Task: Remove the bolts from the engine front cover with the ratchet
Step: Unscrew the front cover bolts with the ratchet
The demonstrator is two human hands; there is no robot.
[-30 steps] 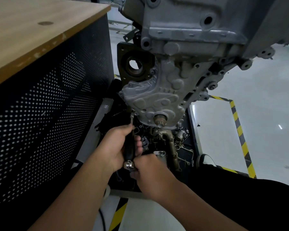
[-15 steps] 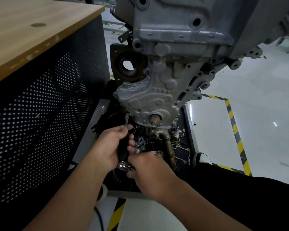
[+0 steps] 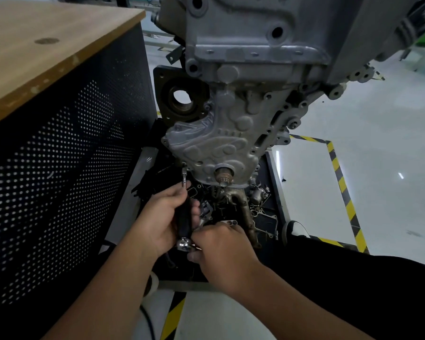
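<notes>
Ratchet (image 3: 184, 227) in two hands, one tool only: its black handle stands nearly upright below the engine, with a thin chrome extension (image 3: 184, 177) rising from it to the lower left corner of the front cover (image 3: 214, 146), where its tip meets a bolt boss. I cannot make out the bolt itself under the tip. The left hand (image 3: 161, 217) is wrapped round the black handle, thumb up near the chrome shank. The right hand (image 3: 221, 246) is curled in against the shiny round end at the bottom of the tool, fingertips pinching there; just what they hold is hidden behind the knuckles.

One engine hangs overhead, grey cast metal, the ribbed front cover facing me with a single splined shaft stub (image 3: 223, 176) poking out at its lower middle. To the cover's upper left sits one dark square plate with a round hole (image 3: 182, 98).

Beneath the engine lies one shallow black tray (image 3: 272, 173) holding a jumble of removed metal parts, among them a rusty pipe-like casting (image 3: 243, 204); I cannot count them. One wooden-topped bench (image 3: 35, 52) with a perforated black side stands to the left. Yellow-and-black tape (image 3: 341, 182) marks the pale floor.
</notes>
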